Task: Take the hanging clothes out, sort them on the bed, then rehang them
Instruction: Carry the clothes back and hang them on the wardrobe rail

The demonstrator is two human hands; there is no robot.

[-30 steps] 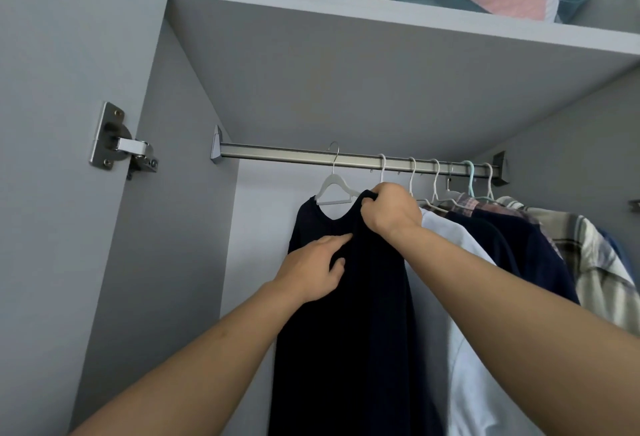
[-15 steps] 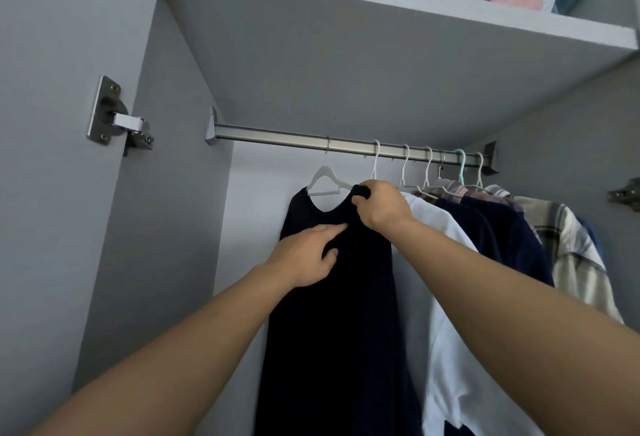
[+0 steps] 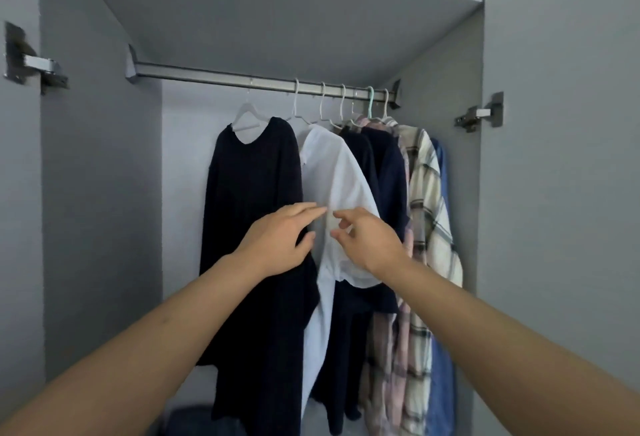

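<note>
A: Wardrobe interior, seen from beside the person. What hangs where?

B: Six or so garments on white hangers along the rail [image 3: 221, 79]. Leftmost, the dark top [image 3: 254, 193]; just beside it the white shirt [image 3: 341, 186]; then navy pieces, a plaid shirt [image 3: 427, 200] and a blue one at the far right.

A: And the hands?

B: The left hand [image 3: 277, 245] — fingers straight, holding nothing — lies in front of the dark top's edge. The right hand [image 3: 367, 241] is loosely curled in front of the white shirt; fingers apart, nothing pinched. Whether either touches cloth, I cannot tell.

A: How should the step be done well?

B: Judging from the gap between the two garments, the aim is likely to even them out. Better to reach up and shift each hanger by its hook than to tug the fabric — pulling low would drag a shoulder off its hanger.
</note>
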